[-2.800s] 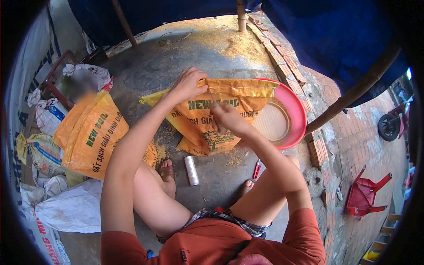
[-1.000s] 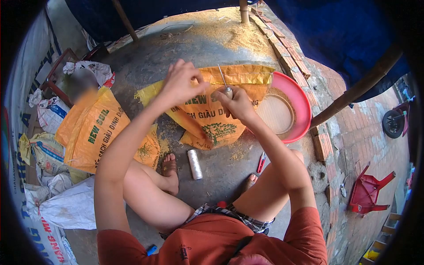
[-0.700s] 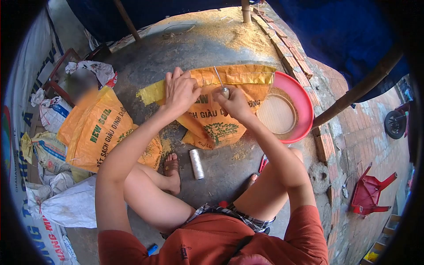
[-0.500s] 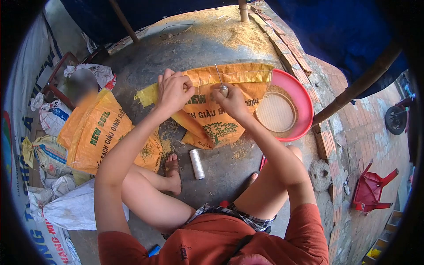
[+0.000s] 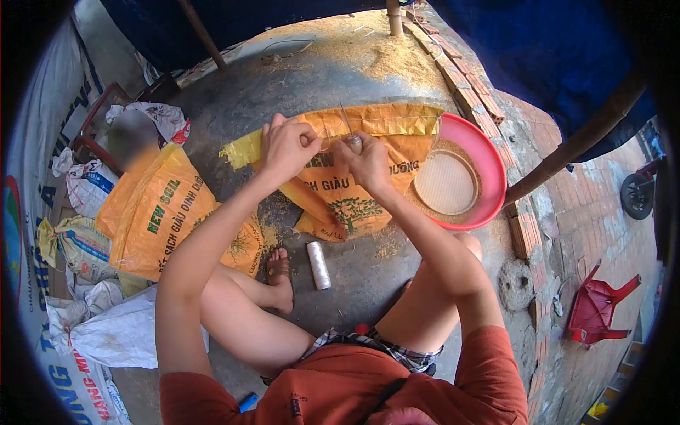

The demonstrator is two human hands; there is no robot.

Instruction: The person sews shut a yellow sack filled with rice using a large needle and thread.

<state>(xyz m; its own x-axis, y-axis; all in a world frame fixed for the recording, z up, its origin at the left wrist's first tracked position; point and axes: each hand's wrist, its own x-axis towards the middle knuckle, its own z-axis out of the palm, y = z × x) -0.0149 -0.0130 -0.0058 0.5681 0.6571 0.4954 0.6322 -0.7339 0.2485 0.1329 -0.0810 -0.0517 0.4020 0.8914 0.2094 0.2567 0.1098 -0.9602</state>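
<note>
An orange plastic sack [image 5: 354, 185] with green and black print lies before me, its folded top edge stitched with white thread [image 5: 404, 117]. My right hand [image 5: 368, 164] is closed round the short metal handle of an awl-like needle tool [image 5: 346, 122], whose thin shaft points away from me across the fold. My left hand [image 5: 289, 150] pinches close by at the left part of the fold; thin thread shows beside its fingertips. Whether those fingers grip thread, sack or both is hard to make out. A spool of white thread [image 5: 319, 265] lies on the floor.
A pink basin [image 5: 494, 191] with a round sieve [image 5: 446, 181] and grain-like husks stands right of the sack. Another orange sack [image 5: 166, 212] is at left, near white sacks [image 5: 117, 329]. A red stool [image 5: 598, 304] lies tipped at right; a bamboo pole [image 5: 574, 145] slants nearby.
My right hand and the tool have shifted slightly left and down. My left hand has moved a little right, and a loop of thread shows between the hands. The view has shifted slightly.
</note>
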